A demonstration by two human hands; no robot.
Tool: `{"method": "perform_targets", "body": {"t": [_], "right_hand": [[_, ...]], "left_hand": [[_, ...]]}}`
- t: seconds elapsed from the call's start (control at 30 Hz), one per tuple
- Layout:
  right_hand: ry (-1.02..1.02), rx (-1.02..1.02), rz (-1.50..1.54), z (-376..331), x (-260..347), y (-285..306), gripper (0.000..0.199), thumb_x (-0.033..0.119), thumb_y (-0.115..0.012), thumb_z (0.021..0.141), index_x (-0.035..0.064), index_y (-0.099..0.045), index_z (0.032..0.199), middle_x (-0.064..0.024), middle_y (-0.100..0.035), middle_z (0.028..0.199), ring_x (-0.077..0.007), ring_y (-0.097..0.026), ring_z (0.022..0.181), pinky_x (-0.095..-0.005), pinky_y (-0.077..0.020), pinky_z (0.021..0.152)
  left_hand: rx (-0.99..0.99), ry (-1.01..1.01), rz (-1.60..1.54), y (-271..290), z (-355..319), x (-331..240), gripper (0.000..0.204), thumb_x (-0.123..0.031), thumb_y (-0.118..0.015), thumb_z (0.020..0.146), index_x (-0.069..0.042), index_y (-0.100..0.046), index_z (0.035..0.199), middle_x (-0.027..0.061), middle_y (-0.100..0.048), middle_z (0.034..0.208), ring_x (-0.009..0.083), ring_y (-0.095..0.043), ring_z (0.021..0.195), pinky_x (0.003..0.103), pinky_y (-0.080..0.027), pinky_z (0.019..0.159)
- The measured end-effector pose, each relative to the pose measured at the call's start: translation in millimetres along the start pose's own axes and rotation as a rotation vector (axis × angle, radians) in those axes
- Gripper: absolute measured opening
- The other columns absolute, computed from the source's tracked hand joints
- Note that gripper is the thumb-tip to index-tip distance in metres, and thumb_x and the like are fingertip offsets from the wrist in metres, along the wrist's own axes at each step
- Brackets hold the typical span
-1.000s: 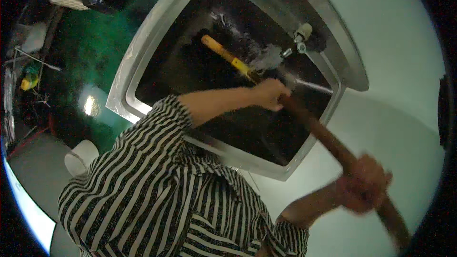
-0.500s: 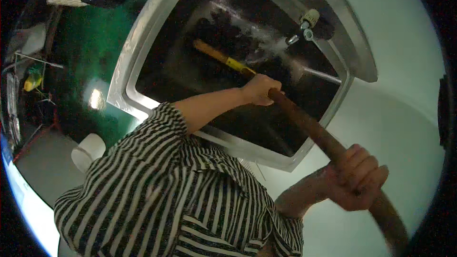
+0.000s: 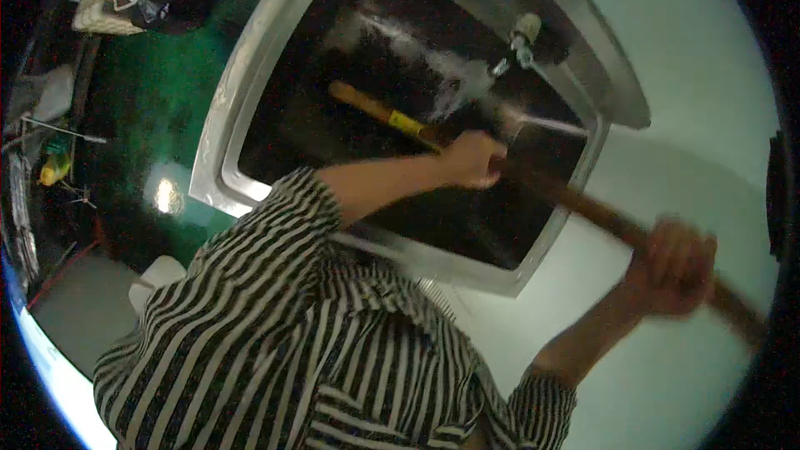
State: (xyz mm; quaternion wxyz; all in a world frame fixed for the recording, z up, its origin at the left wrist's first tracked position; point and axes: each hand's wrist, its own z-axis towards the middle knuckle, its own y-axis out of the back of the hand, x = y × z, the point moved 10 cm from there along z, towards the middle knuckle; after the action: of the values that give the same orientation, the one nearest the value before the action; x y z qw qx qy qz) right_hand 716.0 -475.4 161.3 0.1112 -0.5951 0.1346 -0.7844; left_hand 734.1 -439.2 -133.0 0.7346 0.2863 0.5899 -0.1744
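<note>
Head view shows me both hands on one long wooden handle (image 3: 583,204) that slants from lower right up into a steel sink (image 3: 250,92). My left hand (image 3: 471,158) is wrapped shut around the handle out over the dark basin, and my right hand (image 3: 675,262) is closed round it nearer the butt end, over the pale floor (image 3: 667,75). The handle's far end, with a yellow band (image 3: 406,123), sits low inside the basin towards its left side; I cannot tell what head it carries. A tap (image 3: 521,37) stands at the sink's back rim, with water streaking across the basin below it.

To do this stroke well, I judge the left hand should steer and press the working end flat on the basin bottom while the right hand drives. I would keep strokes short, stay off the tap, and keep the handle from knocking the metal rim
</note>
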Motion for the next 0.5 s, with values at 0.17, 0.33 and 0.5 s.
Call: {"method": "perform_targets", "body": {"t": [0.17,0.33,0.5], "right_hand": [[0.091,0.110,-0.146,-21,-13,-36,0.026,0.013,-0.035,0.081,0.0109,-0.035,0.055,0.0006,-0.032,0.042,-0.0098,-0.028,0.036,-0.0259,-0.0278,0.036],[0.121,-0.116,-0.163,-23,4,-11,0.028,0.019,-0.037,0.081,0.0115,-0.032,0.054,0.0000,-0.032,0.040,-0.0090,-0.029,0.034,-0.0218,-0.0307,0.036],[0.408,-0.026,-0.367,-84,130,-72,0.023,0.025,-0.051,0.072,0.0107,-0.039,0.058,0.0007,-0.037,0.048,-0.0105,-0.033,0.039,-0.0255,-0.0305,0.038]], "left_hand": [[-0.204,-0.128,-0.044,2,-46,1,0.018,-0.021,-0.062,0.064,-0.007,-0.051,0.063,0.0103,-0.052,0.056,0.0294,-0.054,0.056,0.038,-0.042,0.053],[-0.116,-0.009,0.049,1,-32,0,0.024,-0.024,-0.067,0.054,-0.009,-0.053,0.066,0.0088,-0.055,0.061,0.0275,-0.055,0.056,0.037,-0.042,0.051],[-0.215,-0.327,0.052,13,-26,-122,0.019,-0.027,-0.064,0.060,-0.012,-0.052,0.059,0.0074,-0.050,0.052,0.0268,-0.053,0.051,0.037,-0.039,0.046]]}}
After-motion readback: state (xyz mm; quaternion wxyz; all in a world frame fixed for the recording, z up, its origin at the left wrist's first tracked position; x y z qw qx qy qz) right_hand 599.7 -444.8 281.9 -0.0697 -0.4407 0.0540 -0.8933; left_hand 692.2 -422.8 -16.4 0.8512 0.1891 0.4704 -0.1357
